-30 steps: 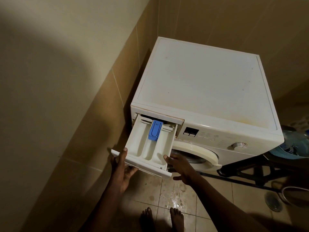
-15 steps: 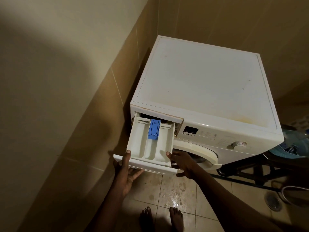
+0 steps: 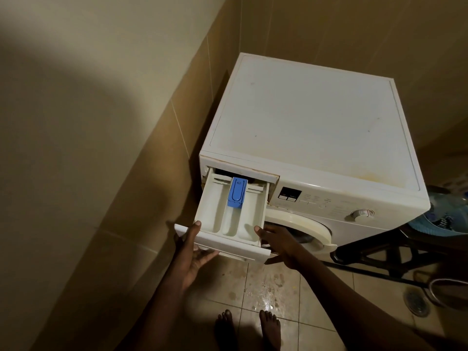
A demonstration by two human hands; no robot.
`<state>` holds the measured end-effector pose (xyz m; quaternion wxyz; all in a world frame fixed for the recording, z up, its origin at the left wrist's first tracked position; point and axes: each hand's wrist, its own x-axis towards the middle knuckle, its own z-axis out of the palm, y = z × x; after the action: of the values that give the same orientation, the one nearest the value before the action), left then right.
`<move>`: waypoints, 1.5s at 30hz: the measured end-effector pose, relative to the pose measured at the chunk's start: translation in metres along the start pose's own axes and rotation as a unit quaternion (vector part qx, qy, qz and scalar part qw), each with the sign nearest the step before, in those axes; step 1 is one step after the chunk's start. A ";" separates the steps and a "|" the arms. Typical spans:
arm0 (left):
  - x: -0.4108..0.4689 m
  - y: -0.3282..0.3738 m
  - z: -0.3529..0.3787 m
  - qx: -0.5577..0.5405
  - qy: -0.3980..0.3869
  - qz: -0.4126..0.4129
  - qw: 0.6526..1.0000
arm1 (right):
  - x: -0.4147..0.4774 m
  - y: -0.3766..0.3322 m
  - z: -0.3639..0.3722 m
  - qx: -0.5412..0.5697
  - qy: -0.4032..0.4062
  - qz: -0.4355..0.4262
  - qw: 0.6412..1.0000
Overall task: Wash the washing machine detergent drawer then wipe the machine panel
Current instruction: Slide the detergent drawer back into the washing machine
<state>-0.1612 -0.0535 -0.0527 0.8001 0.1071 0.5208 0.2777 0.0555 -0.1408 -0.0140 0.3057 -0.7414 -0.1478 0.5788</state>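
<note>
Detergent drawer (image 3: 235,219) pulled most of the way out of washing machine (image 3: 304,117), not yet freed.

Left hand (image 3: 195,252) cupped under drawer's front left corner, thumb over rim; right hand (image 3: 278,243) gripping front right edge. Held from both sides, likely to keep it level while drawn clear. Blue insert (image 3: 237,192) seated mid-drawer. Panel (image 3: 329,201) unwiped.

The drawer (image 3: 233,219) hides the left hand (image 3: 195,252) fingers beneath it; panel (image 3: 326,201) lettering is too small to read; basin (image 3: 440,219) at three o'clock is cut off.
</note>
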 end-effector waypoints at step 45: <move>0.070 0.031 0.137 0.031 0.046 0.074 0.996 | 0.045 -0.091 -0.042 -0.504 0.354 -0.307 0.726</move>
<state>-0.0275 0.0276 -0.0331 0.7490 0.1571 0.5560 0.3243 0.1200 -0.0574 0.0143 0.0775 -0.8516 -0.5184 -0.0105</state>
